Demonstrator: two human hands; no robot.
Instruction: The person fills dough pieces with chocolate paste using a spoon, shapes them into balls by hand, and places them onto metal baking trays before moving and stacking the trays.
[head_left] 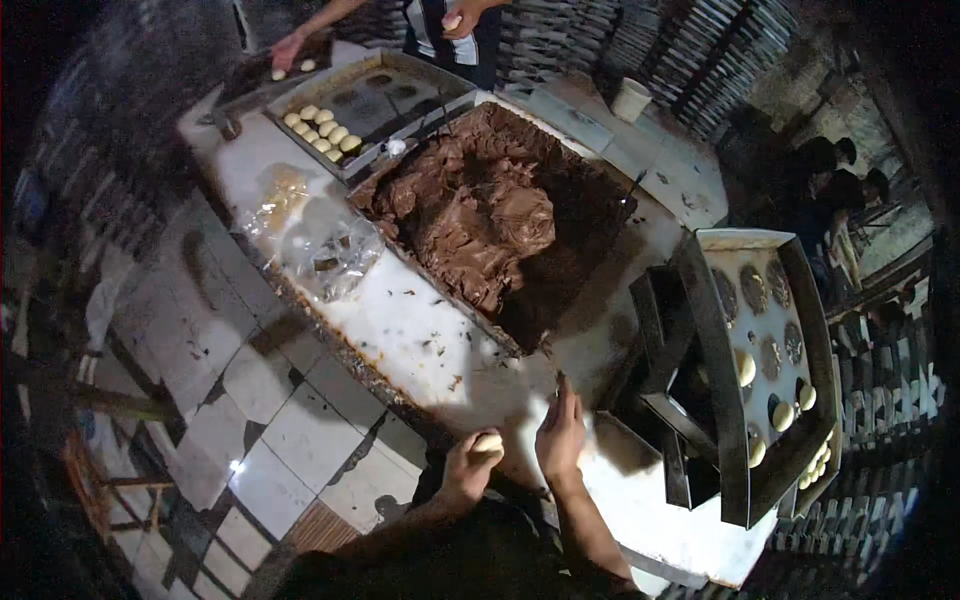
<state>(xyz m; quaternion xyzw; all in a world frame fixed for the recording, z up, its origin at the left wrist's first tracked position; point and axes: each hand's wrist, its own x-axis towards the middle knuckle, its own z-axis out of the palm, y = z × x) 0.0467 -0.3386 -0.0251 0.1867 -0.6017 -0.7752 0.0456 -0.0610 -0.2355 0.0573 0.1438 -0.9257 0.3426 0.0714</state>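
My left hand (468,472) is closed around a small pale round bun (487,443), near the table's front edge. Close by on its right, my right hand (562,435) grips a thin, dark spreading knife (560,382) whose tip points away from me. Just beyond the tip lies the near corner of a large rectangular tray heaped with brown chocolate paste (480,220). The paste is piled on the tray's left side, with a darker smeared layer on the right.
Stacked metal trays (748,440) stand on the right, the top one holding a few pale buns (782,415). At the far left, another tray (395,97) bears several buns (322,128). A clear plastic bag (330,250) lies nearer. Across the table, a co-worker's hand (288,50) reaches toward two buns.
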